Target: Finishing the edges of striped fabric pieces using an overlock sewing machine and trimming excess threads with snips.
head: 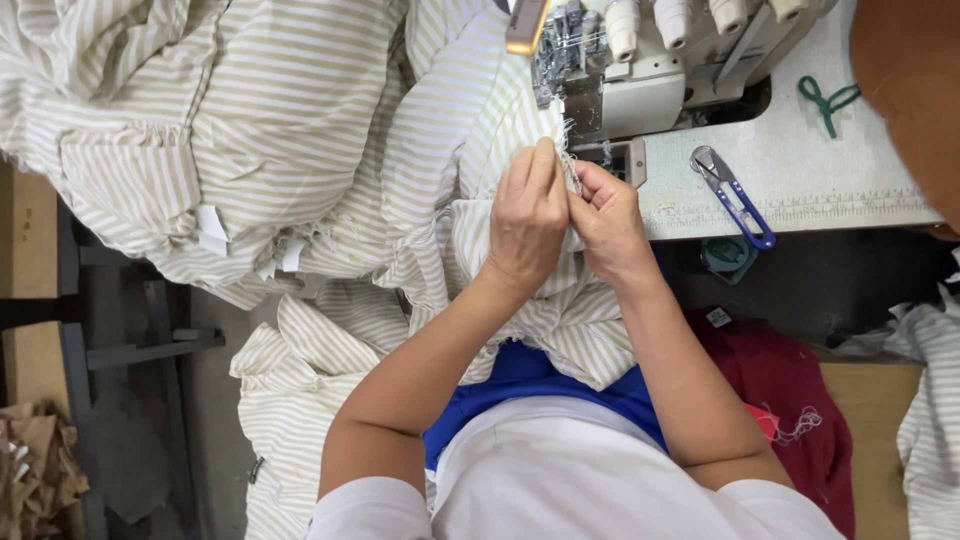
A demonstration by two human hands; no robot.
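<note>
The cloth was cream with thin tan stripes, soft and much crumpled, heaped across the table from nine o'clock to twelve o'clock and spilling down over the person's lap toward six o'clock. Small white tags hung along one seam at about nine o'clock. Its raw, frayed edge sat near the centre, just below the sewing machine, with loose threads sticking out.

The left hand was pressed together, fingertips pinching that frayed edge of the cloth. The right hand touched the left, its fingers curled and pinching the same edge from the three o'clock side. Both hands met just beside the metal foot of the sewing machine at twelve o'clock.

At three o'clock from the hands lay blue-handled thread snips on the pale table, near its front edge with the printed ruler strip. A green cord lay farther off at two o'clock. Bare table top stretched between the snips and the cord. Below the table edge at four o'clock sat a dark red cloth. At eight o'clock, past the hanging cloth, showed grey floor and dark frame bars.
</note>
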